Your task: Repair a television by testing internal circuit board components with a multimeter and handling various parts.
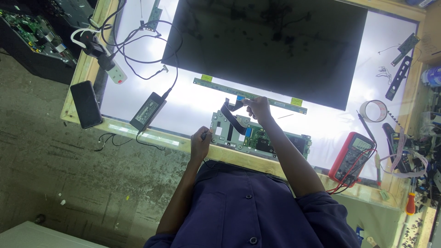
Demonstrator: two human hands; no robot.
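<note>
Phone (86,104): a dark slab lying flat on the wooden bench edge, well to the image-left of both hands.
Power adapter (147,110): a black brick between the phone and the nearer hand, its cable looping up toward a white plug.
Left hand (200,143): at the bench's front edge — closed round a small dark tool whose tip touches the corner of the circuit board; what tool it is, I cannot tell.
Circuit board (259,136): a metal-framed green board lying flat on the lit white surface, between the two hands.
Ribbon cable (232,106): black, flat, curling up from the board to the other hand's fingertips.
Right hand (258,108): above the board, fingers pinched on the cable's end, just below the narrow strip board along the dark display panel (268,46).
Multimeter (351,157): red-cased, well beyond the right hand, leads trailing.
</note>
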